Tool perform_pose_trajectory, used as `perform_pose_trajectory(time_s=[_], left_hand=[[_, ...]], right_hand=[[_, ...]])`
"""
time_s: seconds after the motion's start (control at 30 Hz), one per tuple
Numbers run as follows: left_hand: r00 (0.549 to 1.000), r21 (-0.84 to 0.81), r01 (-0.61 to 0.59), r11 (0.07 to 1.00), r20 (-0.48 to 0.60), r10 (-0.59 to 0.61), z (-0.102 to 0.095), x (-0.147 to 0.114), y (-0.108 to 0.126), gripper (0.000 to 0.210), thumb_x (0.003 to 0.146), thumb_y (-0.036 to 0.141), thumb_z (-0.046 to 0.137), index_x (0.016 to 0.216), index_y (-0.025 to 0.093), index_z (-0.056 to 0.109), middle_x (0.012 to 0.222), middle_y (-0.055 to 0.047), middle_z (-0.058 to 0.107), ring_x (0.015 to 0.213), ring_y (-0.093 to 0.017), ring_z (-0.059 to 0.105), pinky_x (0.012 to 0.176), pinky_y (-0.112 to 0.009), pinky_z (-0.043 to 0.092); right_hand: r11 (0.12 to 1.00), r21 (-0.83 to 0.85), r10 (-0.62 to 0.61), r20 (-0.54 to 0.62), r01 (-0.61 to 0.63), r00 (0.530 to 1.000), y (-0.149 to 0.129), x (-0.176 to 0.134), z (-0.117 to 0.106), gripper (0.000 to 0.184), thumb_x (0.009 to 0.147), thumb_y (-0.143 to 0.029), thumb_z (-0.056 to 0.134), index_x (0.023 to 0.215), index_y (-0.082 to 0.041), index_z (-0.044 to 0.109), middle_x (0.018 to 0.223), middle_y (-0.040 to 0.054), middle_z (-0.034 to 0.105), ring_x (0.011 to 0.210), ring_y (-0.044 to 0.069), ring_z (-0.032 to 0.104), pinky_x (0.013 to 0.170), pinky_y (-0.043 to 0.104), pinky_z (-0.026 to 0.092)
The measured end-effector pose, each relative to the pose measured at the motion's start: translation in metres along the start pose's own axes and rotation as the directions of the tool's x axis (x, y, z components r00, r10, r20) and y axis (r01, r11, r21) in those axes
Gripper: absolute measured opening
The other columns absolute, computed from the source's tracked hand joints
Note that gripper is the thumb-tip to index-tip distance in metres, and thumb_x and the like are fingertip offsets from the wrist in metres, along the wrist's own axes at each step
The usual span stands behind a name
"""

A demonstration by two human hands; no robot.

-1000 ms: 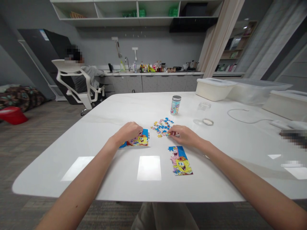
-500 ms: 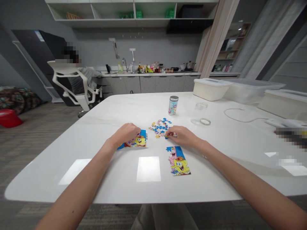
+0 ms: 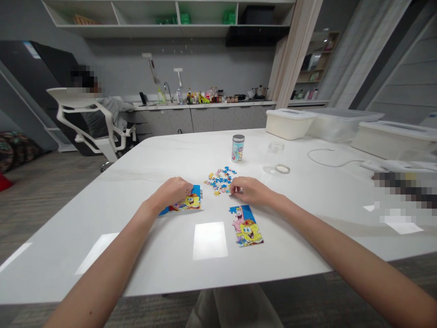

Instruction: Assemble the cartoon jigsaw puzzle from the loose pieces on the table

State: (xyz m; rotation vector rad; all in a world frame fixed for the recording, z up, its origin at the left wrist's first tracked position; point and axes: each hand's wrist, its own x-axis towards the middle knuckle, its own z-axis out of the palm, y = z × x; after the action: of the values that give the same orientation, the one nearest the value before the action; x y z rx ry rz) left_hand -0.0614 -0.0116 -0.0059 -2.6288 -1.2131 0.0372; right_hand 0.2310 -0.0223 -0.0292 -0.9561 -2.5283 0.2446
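My left hand [image 3: 175,193] is closed on a picture card [image 3: 193,200] with a yellow cartoon character and a barcode at its right end; the hand covers much of the card. My right hand [image 3: 251,190] has its fingertips pinched at the near right edge of a pile of loose puzzle pieces [image 3: 218,181]. A small puzzle piece shows partly between those fingertips. Just below this hand lies a joined section of jigsaw puzzle [image 3: 247,226], showing a pink and a yellow character, with jagged left and right edges.
Behind the pieces stands a printed jar [image 3: 238,149] with a silver lid. Right of it are a clear jar [image 3: 275,152] and a ring-shaped lid [image 3: 282,169]. Storage boxes [image 3: 290,124] and a white cable [image 3: 327,159] occupy the table's right side. A person sits in a white chair [image 3: 85,109] at far left.
The head view has shifted, so the table contents appear farther left. My left hand stays on the card. My right fingertips remain beside the pile, and the blue piece in them shows less.
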Motion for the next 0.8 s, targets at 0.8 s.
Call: perform_pose_trajectory(time_s=[0.8], left_hand=[[0.998, 0.011, 0.025, 1.0, 0.05, -0.025, -0.0009, 0.0016, 0.0033, 0.022, 0.069, 0.004, 0.043, 0.056, 0.018, 0.053, 0.056, -0.003, 0.061, 0.046, -0.012, 0.043, 0.046, -0.025, 0.02]], right_hand=[[0.998, -0.039, -0.041, -0.068, 0.039, 0.997, -0.0038, -0.0003, 0.0007, 0.024, 0.084, -0.006, 0.052, 0.1, -0.021, 0.062, 0.087, 0.0034, 0.063, 0.076, 0.016, 0.058, 0.068, 0.029, 0.046]])
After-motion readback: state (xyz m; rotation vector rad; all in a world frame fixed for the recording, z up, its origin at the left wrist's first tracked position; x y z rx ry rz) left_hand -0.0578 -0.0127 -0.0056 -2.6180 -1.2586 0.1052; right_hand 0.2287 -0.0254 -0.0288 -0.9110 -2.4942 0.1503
